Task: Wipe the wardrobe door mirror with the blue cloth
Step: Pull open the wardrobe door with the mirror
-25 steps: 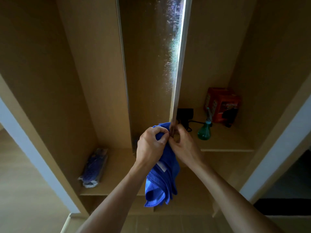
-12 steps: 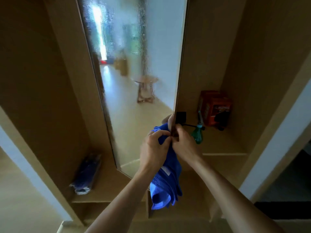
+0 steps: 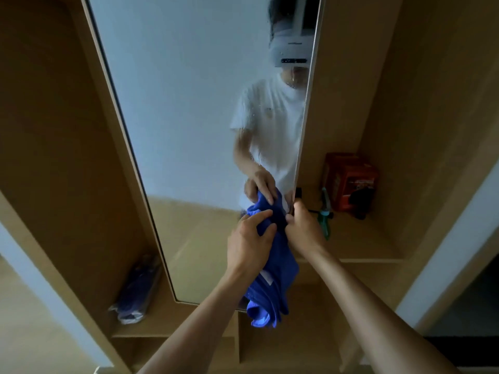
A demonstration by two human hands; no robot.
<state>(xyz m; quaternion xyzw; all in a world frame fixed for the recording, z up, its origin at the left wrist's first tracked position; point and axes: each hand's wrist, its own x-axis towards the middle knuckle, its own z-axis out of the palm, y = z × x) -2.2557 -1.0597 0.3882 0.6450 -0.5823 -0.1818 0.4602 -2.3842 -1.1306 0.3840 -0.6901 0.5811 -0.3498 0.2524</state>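
Note:
The wardrobe door mirror (image 3: 189,117) fills the middle of the head view, facing me, with spray droplets near its right side. A blue cloth (image 3: 278,276) hangs bunched in front of its lower right part. My left hand (image 3: 249,244) grips the upper part of the cloth close to the glass. My right hand (image 3: 303,225) holds the mirror door's right edge, fingers curled round it, touching the cloth. A person in a white shirt is reflected in the mirror.
A green spray bottle (image 3: 324,220) and a red box (image 3: 348,182) stand on the wooden shelf (image 3: 359,244) right of the door. A plastic-wrapped bundle (image 3: 137,290) lies on the lower left shelf. Wardrobe side panels rise at both sides.
The mirror door has swung from edge-on to facing me, pulled by its right edge. Both hands and the cloth stayed together at the door's edge.

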